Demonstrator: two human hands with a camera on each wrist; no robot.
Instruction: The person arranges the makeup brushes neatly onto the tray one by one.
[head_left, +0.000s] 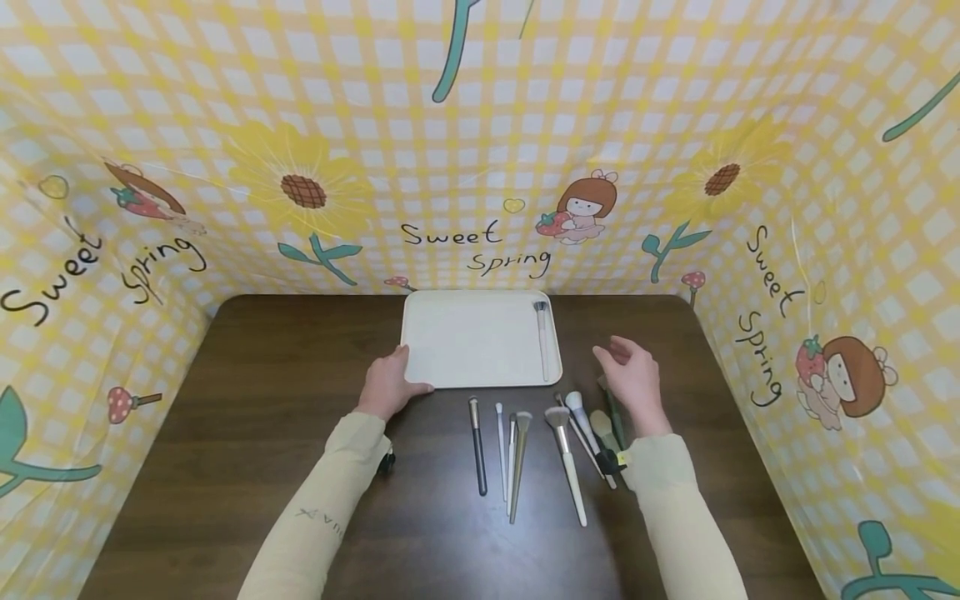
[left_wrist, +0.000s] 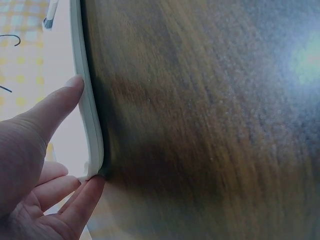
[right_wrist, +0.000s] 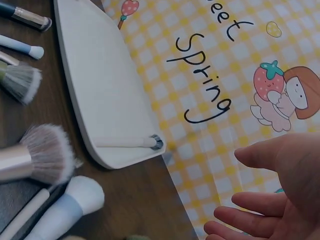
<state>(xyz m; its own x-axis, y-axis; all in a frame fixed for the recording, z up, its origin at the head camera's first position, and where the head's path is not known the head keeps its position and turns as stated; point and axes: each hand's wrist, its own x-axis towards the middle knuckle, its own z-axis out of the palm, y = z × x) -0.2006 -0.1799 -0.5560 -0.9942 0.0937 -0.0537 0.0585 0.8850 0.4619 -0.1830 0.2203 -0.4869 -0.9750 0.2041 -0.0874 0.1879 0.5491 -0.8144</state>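
Observation:
A white rectangular tray (head_left: 472, 342) lies at the back of the table. One makeup brush (head_left: 543, 342) rests along its right side, bristles toward the back. My left hand (head_left: 386, 383) holds the tray's near left corner, the thumb (left_wrist: 65, 97) on the near rim and the other fingers round the left side. To the right of the tray, my right hand (head_left: 636, 383) is raised with nothing in it, thumb and fingers apart. Nearest to it is a group of makeup brushes, among them a green-handled brush (head_left: 611, 408) and a white-tipped brush (head_left: 574, 403), partly hidden by the wrist.
More makeup brushes lie in front of the tray: a black-handled brush (head_left: 478, 450), a large fluffy brush (head_left: 566, 467) and several slimmer ones. A yellow checked cloth (head_left: 480, 167) walls the dark wooden table (head_left: 300, 342) at the back and both sides.

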